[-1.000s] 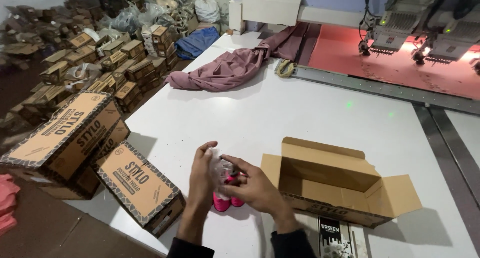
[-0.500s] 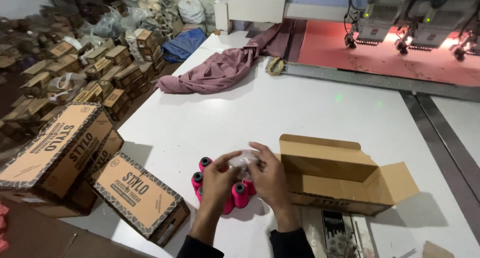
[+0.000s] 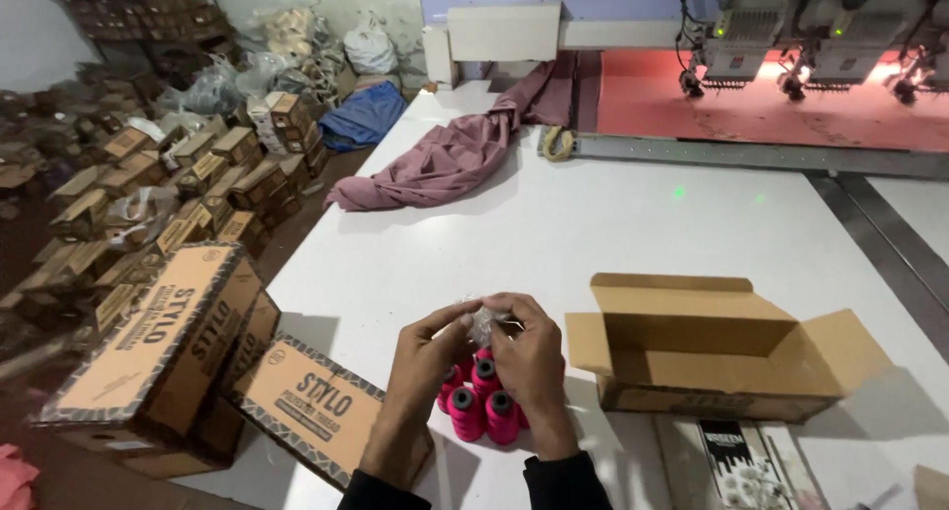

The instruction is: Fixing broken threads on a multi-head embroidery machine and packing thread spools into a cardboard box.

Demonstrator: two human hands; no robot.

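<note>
Both hands: meeting above the near edge of the white table (image 3: pixel 613 223), fingertips pinching a small crumpled piece of clear plastic wrap (image 3: pixel 481 320) between them.
Left hand (image 3: pixel 425 357): closing thumb and forefinger on the left side of the wrap; remaining fingers curling loosely beneath.
Right hand (image 3: pixel 529 357): closing its fingertips on the right side of the same wrap, knuckles facing the camera.
Grip state: each hand is clamping the wrap, fingers together, not spread.
Pink thread spools (image 3: pixel 479 401): standing upright in a tight cluster on the table, directly under the hands, partly hidden by them; dark cores are showing at the tops; exact count cannot be told.
Open cardboard box (image 3: pixel 712 357): lying just to the right of the spools, flaps spreading outward, opening facing up; contents are not showing.
Printed cartons (image 3: pixel 188 352): resting at the left table edge, one large, one flatter (image 3: pixel 316 406) leaning beside it, near the left forearm.
Mauve cloth (image 3: pixel 455 154): lying bunched on the far left part of the table, well apart from the hands.
Embroidery machine (image 3: pixel 791 45): occupying the far right, heads hanging over a red fabric bed (image 3: pixel 751 115).
Floor at left: carrying many small brown boxes (image 3: pixel 198 174) in a loose heap.
</note>
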